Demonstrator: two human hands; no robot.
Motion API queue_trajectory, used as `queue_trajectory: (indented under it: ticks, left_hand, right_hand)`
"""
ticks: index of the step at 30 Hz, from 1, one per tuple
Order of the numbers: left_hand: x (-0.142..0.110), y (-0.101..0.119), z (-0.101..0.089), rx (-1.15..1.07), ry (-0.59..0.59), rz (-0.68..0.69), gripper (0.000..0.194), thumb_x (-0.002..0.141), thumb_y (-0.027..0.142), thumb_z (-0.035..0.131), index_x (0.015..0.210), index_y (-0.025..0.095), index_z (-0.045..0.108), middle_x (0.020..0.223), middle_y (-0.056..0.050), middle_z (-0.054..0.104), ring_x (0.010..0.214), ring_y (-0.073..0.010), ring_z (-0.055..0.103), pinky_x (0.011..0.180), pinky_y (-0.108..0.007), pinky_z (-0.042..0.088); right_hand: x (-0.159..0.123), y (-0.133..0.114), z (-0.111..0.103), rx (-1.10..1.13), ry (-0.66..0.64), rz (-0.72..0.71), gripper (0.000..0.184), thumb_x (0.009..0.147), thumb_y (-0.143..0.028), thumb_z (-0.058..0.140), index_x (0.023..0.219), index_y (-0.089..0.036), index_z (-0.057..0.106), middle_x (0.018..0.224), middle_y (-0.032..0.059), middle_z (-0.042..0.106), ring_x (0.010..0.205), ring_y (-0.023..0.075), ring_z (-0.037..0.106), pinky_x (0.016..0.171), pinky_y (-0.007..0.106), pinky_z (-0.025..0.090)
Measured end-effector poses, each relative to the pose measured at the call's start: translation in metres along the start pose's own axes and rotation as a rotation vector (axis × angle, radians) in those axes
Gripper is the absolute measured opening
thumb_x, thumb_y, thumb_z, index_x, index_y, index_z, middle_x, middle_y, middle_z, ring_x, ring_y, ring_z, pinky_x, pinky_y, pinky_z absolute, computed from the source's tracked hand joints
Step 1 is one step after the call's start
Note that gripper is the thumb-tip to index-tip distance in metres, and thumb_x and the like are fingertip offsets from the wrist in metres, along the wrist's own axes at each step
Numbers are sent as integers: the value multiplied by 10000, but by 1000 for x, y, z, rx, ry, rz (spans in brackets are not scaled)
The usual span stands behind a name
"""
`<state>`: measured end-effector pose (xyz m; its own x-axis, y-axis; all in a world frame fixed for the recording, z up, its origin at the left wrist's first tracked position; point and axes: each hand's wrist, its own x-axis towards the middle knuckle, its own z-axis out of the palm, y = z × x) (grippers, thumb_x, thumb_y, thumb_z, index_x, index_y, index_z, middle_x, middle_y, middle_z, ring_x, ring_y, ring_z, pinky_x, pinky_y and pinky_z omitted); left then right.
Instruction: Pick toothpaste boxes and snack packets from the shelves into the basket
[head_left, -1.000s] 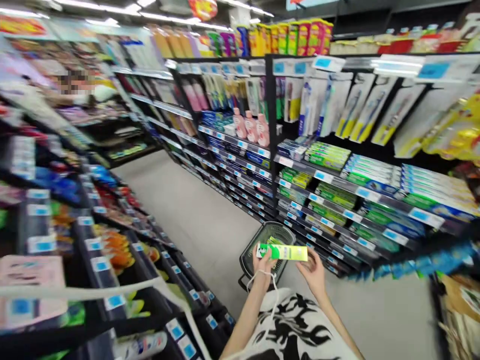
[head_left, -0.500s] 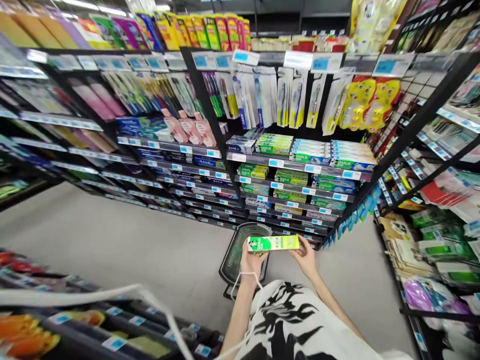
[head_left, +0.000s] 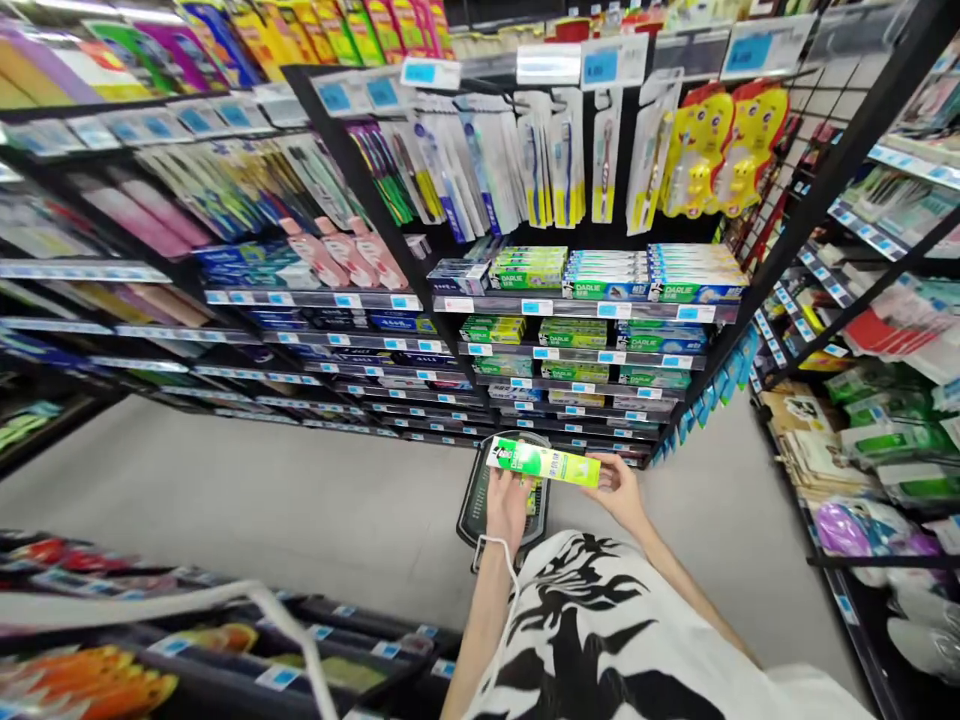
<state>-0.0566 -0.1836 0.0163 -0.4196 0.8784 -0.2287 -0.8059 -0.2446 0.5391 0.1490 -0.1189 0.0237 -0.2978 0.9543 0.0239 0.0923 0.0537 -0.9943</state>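
A green, white and yellow toothpaste box (head_left: 544,463) is held level with my waist, printed face up and its right end tilted slightly lower. My left hand (head_left: 508,508) supports it from below near the left end, with fingertips partly hidden under the box. My right hand (head_left: 621,494) grips the right end between thumb and fingers. Below the box and my left hand, a dark shopping basket (head_left: 472,512) stands on the floor, with some green and yellow items partly visible in it. A white cord (head_left: 498,543) loops round my left wrist.
Ahead, a shelf unit holds toothpaste boxes (head_left: 607,274) in rows, with packaged toothbrushes (head_left: 568,165) hanging above. Another rack (head_left: 832,562) with bagged goods stands at the right. A low shelf (head_left: 337,640) lies at the lower left. Grey floor (head_left: 300,480) runs between them.
The toothpaste box has tilted, its left end now higher than its right. My left hand has shifted further beneath it. The view has moved, so the shelves sit higher and the basket slightly right.
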Motion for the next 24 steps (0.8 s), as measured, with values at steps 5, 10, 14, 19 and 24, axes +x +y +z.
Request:
queue_trajectory:
  ticks: [5,10,14,19,24]
  left_hand:
    - [-5,-23,-2,153,-32,-46,734,698,269,901,1352,241,568,1413,-151,635,1402,-292,520,1144,-413,430]
    - [-18,-38,2,215,-56,-50,878,727,354,884,1476,303,429,1446,-161,605,1370,-298,548,1078,-423,489]
    - [-21,-44,6,251,-37,-21,810,704,382,894,1406,265,508,1399,-141,625,1355,-272,555,1129,-380,435]
    - [-20,-48,9,318,-58,26,979,590,379,956,1436,289,472,1268,-126,657,1232,-269,607,1009,-349,504]
    - [-20,-52,2,381,-35,-23,852,659,405,918,1393,284,503,1127,-78,668,1001,-201,660,844,-281,529]
  right_hand:
    - [-6,-2,-5,-7,4,-83,550,594,-358,943,1048,-219,665,1222,121,703,1146,288,674,782,338,616]
    - [-17,0,-10,-95,-32,-59,555,589,-351,943,1063,-212,689,1151,98,731,1017,256,703,741,320,604]
    - [-22,-2,-9,-13,-64,90,605,631,-409,914,1169,-208,725,1100,83,749,931,239,711,706,308,595]
    - [-21,-3,-9,251,-105,260,560,806,-596,740,1168,-168,730,949,61,754,586,133,604,544,270,524]
    - [-22,-5,-13,340,-140,403,590,878,-662,635,947,-84,734,793,59,723,555,95,480,472,212,370]
